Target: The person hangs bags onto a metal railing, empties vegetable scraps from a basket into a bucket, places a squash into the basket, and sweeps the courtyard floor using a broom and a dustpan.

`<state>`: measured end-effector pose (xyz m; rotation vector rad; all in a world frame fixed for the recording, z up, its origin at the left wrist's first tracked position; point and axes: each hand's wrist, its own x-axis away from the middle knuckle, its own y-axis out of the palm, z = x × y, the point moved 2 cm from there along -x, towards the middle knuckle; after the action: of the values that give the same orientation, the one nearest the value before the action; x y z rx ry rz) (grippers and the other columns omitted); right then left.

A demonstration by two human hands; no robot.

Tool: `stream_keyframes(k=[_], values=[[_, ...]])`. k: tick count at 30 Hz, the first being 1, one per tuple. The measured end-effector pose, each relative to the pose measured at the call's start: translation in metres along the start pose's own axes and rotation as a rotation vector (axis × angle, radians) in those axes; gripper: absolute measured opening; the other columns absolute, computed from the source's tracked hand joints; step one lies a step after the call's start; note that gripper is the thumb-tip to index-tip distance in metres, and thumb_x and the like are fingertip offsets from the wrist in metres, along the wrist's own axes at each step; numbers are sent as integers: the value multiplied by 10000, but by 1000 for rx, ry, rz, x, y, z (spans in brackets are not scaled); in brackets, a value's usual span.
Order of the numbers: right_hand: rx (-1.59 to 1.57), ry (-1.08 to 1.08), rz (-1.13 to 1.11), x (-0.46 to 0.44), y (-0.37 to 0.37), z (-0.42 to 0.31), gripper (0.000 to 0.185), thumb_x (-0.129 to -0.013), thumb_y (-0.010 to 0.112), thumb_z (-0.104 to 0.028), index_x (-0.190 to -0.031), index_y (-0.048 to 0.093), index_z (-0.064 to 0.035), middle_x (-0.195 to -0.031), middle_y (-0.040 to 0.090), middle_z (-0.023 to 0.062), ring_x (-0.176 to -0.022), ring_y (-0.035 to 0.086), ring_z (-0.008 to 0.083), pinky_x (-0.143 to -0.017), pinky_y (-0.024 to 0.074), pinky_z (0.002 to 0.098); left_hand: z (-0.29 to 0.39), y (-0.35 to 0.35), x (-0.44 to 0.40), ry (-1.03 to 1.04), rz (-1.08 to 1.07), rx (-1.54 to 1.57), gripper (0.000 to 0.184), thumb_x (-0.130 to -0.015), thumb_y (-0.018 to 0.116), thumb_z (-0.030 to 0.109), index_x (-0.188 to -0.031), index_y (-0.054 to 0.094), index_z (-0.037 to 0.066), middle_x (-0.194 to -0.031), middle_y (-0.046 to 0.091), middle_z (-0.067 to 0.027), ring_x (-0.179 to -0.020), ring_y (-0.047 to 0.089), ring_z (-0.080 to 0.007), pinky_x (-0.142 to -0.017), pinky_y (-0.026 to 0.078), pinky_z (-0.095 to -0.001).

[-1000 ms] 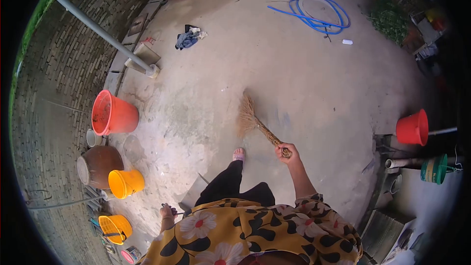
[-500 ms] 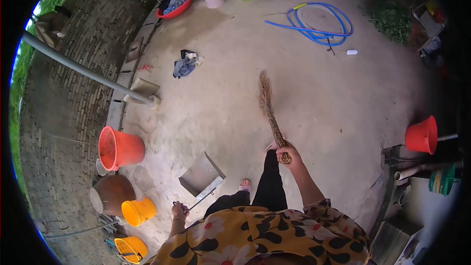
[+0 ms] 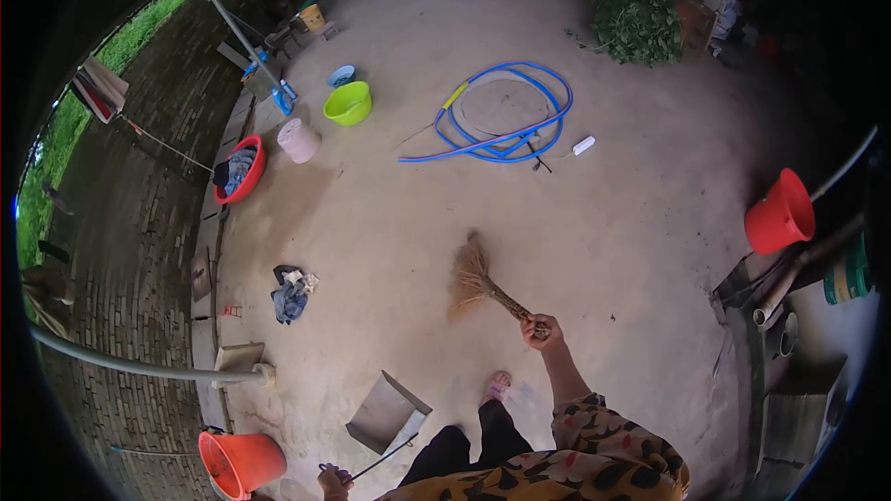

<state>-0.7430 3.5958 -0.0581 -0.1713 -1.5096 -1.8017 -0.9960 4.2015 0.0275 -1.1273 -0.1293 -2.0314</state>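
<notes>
My right hand [image 3: 541,331] grips the handle of a short straw broom [image 3: 501,299]. The broom's brown bristles fan out toward the upper left, over the concrete floor; whether they touch it I cannot tell. Low in the head view, my left hand [image 3: 334,480] is closed on the thin dark handle of a metal dustpan [image 3: 388,411]. The dustpan lies left of my feet, its open side facing up and left. A small heap of dark and grey cloth [image 3: 290,297] with whitish scraps is on the floor ahead of the dustpan.
Ahead lie a coiled blue hose [image 3: 501,150] and a white object [image 3: 583,145]. Along the left are a red basin [image 3: 243,172] of clothes, a pink bucket [image 3: 298,141], a green basin [image 3: 348,104] and an orange-red bucket [image 3: 243,464]. A red bucket [image 3: 780,213] stands at right.
The view has tipped up and shifted, showing more of the far yard. The broom has swung so its bristles point further left and now look spread. Both hands keep their holds.
</notes>
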Motion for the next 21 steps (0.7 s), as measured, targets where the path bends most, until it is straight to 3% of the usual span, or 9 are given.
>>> stream_keyframes(k=[1,4,7,8,10,12,14,18,21], values=[[45,-196,51,21,2,-21,73,-714,484,-55,-733,477,16,-649,490,93,-483,496,161,-429,423,252,16,19,2,7,15,-70,250,-874,427,299,-756,434,80,-480,469,-65,-367,456,-188,-312,333,-323],[96,-399,117,64,-6,-81,45,-709,496,-56,-671,478,-40,-594,492,76,-466,510,158,-392,416,258,51,103,-15,-76,-153,-121,226,-869,443,265,-752,436,73,-513,490,-78,-387,469,-204,-323,339,-330],[221,-503,215,91,-17,-108,101,-715,535,-58,-726,434,-57,-552,491,57,-436,499,145,-383,419,267,73,187,-29,-55,-430,-209,237,-871,458,281,-749,438,79,-540,490,-71,-451,496,-200,-374,403,-337],[298,-574,217,102,-12,-102,108,-711,531,-46,-771,441,-52,-582,497,69,-441,495,151,-393,423,271,76,213,-40,-182,-606,-71,229,-871,462,269,-747,434,78,-548,487,-70,-461,492,-196,-384,407,-332],[343,-676,241,127,-2,-71,135,-707,527,-35,-815,448,-47,-613,503,81,-447,491,156,-402,428,275,89,270,-35,-107,-506,-307,233,-874,457,269,-742,424,79,-579,504,-78,-495,501,-195,-442,424,-338],[281,-757,292,148,-7,-32,483,-684,544,35,-1133,382,-39,-589,489,74,-424,480,166,-381,421,283,98,321,-43,-244,-606,-236,250,-877,436,294,-742,423,83,-586,512,-89,-519,495,-210,-490,418,-357],[247,-753,316,180,-24,23,736,-666,553,66,-1311,232,-88,-625,503,88,-444,499,165,-395,430,295,105,369,-50,-358,-672,-218,261,-877,421,307,-732,424,89,-582,509,-91,-522,489,-220,-493,417,-367],[200,-742,517,226,-42,159,760,-664,593,32,-1324,228,-65,-652,519,87,-465,513,163,-439,458,297,113,466,-55,-326,-661,-407,263,-880,385,334,-764,432,102,-626,525,-96,-574,509,-225,-561,440,-400],[-79,-760,643,235,-23,249,746,-668,566,49,-1322,233,-86,-658,522,90,-472,523,173,-428,453,290,111,532,-46,-234,-648,-622,273,-879,381,349,-751,447,117,-632,538,-76,-606,516,-212,-661,436,-442]])
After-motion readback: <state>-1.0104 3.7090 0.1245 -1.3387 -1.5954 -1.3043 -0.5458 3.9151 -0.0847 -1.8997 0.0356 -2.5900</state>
